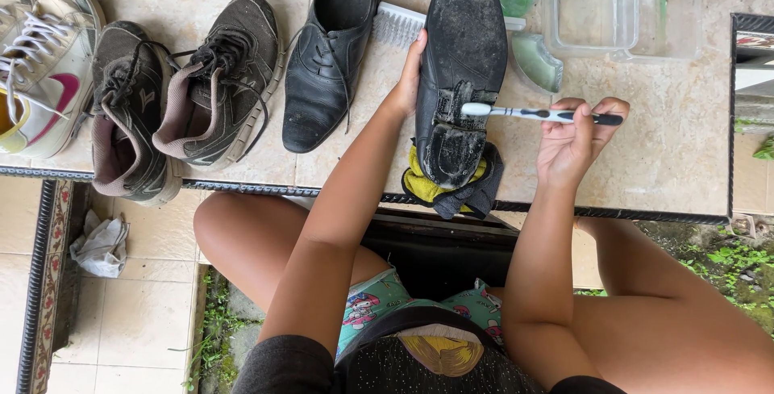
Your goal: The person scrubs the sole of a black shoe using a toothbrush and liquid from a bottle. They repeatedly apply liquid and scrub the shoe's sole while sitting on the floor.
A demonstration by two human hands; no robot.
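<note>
- Gripping the side of an upturned black leather dress shoe (463, 39), left hand (405, 79) has its fingers wrapped round the edge at the waist of the sole; sole faces up, toe pointing away from the fingers
- Right hand (574, 140) pinched shut on the dark handle of a white and grey toothbrush (536, 114); brush head reaches leftward from the fingertips and touches the sole just above the heel block
- Heel end of the shoe rests on a crumpled yellow and dark grey cloth (463, 188), below both sets of fingers, at the front edge of the beige tiled ledge (677, 144)
- Matching black leather shoe (326, 55) stands upright just left of the left fingers; a white scrubbing brush (397, 25) lies between the two shoes, above the left fingertips
- Further left: two worn dark grey trainers (173, 95), then a white trainer (40, 63)
- Clear plastic tub (621, 7) sits above the right fingers, well apart from them
</note>
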